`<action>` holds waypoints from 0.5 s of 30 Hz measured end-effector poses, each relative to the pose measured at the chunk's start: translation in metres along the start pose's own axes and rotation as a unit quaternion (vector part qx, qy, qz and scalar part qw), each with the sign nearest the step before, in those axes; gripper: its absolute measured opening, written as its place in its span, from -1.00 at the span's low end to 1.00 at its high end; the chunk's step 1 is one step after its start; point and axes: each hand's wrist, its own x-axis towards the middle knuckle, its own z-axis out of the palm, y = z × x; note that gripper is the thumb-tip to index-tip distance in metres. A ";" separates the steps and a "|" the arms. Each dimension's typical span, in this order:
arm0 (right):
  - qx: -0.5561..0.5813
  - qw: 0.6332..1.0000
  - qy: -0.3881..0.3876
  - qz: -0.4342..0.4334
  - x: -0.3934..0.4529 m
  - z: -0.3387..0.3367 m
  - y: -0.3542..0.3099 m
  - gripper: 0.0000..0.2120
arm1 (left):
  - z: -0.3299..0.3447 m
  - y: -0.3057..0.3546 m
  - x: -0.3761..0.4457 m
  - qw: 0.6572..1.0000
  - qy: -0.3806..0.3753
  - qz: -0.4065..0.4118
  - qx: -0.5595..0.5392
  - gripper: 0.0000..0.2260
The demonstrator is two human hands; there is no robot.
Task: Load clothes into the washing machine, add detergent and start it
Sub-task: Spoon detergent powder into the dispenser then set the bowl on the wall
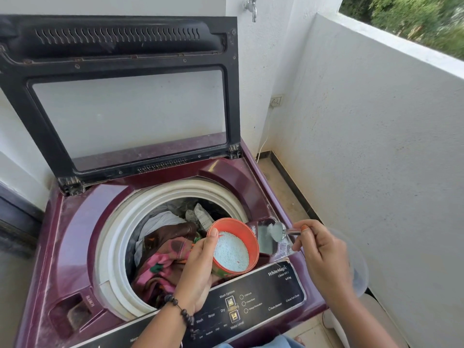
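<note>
Below both hands runs the black control panel [251,301] of the maroon washing machine [75,234], reading "WhiteMagic Classic 601S 6.0 kg", "Wash Options", "Wash", "Rinse", "Dry", "Water Level". The left hand [198,270], beaded bracelet [182,310] at its wrist, grips an orange tub [251,238] of pale blue detergent powder [232,251] over the drum's front edge. The right hand [321,249] pinches a spoon [277,231] heaped with powder above the detergent compartment [266,243]. Beyond the left hand, clothes [163,252] fill the drum [120,222]. Farther back stands the raised lid [120,46], then a wall tap [251,7] and socket [276,100].
</note>
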 end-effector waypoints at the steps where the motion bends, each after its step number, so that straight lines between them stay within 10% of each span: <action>1: -0.005 1.000 0.000 -0.002 0.000 0.001 0.000 -0.76 | 0.000 0.000 0.000 1.000 -0.001 0.000 0.002 -0.47; 15: -0.031 0.999 0.010 -0.023 0.000 0.001 -0.002 -0.76 | -0.003 -0.002 0.002 1.000 -0.003 -0.001 0.012 -0.44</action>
